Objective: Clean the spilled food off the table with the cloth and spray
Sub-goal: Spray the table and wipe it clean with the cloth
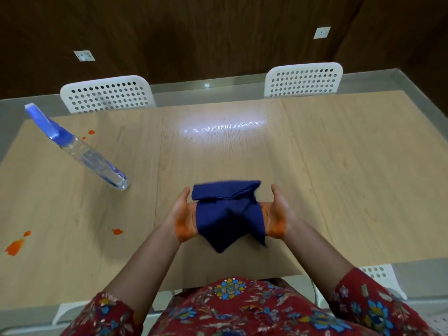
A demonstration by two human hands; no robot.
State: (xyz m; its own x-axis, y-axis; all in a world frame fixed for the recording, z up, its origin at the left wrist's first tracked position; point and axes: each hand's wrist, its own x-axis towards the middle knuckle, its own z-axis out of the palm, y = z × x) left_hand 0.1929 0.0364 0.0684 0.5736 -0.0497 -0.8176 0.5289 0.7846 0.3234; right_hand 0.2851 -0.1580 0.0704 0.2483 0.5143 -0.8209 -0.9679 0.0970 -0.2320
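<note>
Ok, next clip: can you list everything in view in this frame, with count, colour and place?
table: one, light wood, fills the middle of the view
spray bottle: one, clear with a blue trigger head, stands on the table's left part
spilled food: about five orange spots, two beyond the bottle, three at near left
cloth: one, dark blue, folded, over the table's near centre
chairs: two white perforated backs at the far side
wall sockets: two, white, on the dark wood wall
sleeves: two, red floral, bottom of the view
left hand: under the cloth's left side, thumb raised
right hand: under the cloth's right side, thumb raised
</note>
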